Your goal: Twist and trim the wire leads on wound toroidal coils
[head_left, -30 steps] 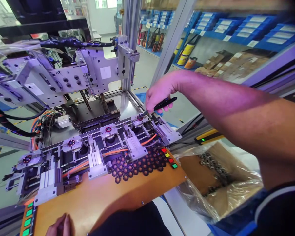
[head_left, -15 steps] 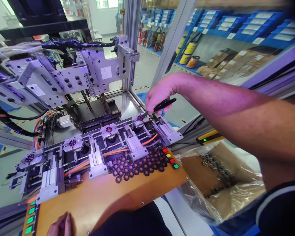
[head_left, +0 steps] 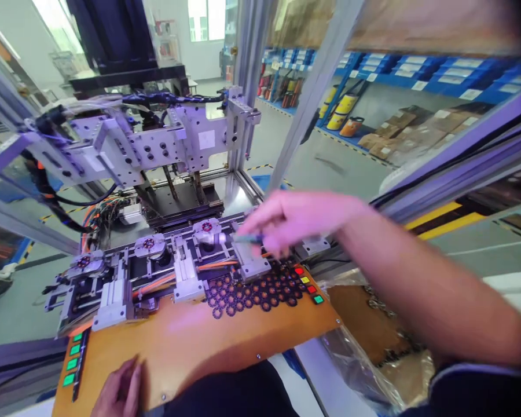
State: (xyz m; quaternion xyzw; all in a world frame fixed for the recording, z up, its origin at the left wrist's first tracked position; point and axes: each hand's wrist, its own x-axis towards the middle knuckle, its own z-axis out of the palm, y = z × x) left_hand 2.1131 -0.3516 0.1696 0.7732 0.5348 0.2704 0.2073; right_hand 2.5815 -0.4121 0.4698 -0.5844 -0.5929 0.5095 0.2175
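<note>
Two hands, yours. R hand (head_left: 282, 223): blurred, raised over the R end of the fixture row, fingers curled round a slim tool (head_left: 249, 238), its tip pointing L; exact finger placement on it, can't tell. L hand (head_left: 120, 389): on the orange panel (head_left: 173, 341), near its front edge, fingers curled and bunched close together. Three fixtures in clear view, each w/ a red-marked disc: near disc (head_left: 206, 226), mid disc (head_left: 148, 244), far-L disc (head_left: 84, 262). Qty. many: dark rings (head_left: 248, 303), lying loose on the panel in front of the fixtures, below your R hand. R of these, 4 sq. buttons (head_left: 318, 299): 2 red, 1 yellow, 1 green. Panel's L edge, 4 green buttons (head_left: 72, 364). Beyond the R edge, 1 plastic-lined box (head_left: 356, 313) w/ small metal pcs. inside.
</note>
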